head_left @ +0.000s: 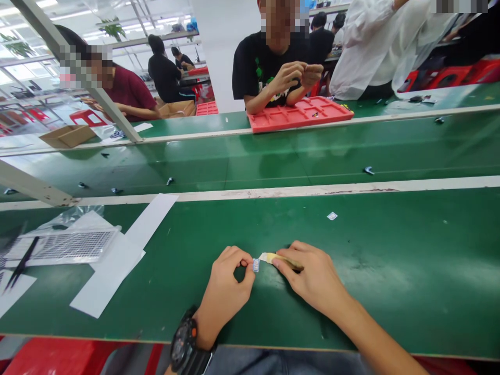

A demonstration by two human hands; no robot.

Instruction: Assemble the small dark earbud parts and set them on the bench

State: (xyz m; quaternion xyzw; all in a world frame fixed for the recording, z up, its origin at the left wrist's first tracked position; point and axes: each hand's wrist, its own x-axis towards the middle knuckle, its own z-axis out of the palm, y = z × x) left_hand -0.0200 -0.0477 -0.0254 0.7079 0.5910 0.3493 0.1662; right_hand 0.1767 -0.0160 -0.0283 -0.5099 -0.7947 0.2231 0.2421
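Note:
Between the thumb and forefinger of my left hand [228, 284] is a small square printed label [256, 265], white with bluish edges. A yellow utility knife [278, 258] is gripped in my right hand [312, 273], its short pale blade pointing left. The blade's tip comes right up to the label's upper right edge; whether they touch I cannot tell. Both hands are just above the green table [273, 312]. A similar small square label [332, 215] lies farther back to the right.
White paper strips [113, 268], a label sheet [74, 245] and black tweezers [23, 263] lie on the left. Behind a white rail runs a green belt [265, 161] with small dark parts [368, 170]. Across it, a person sits behind a red tray [299, 115].

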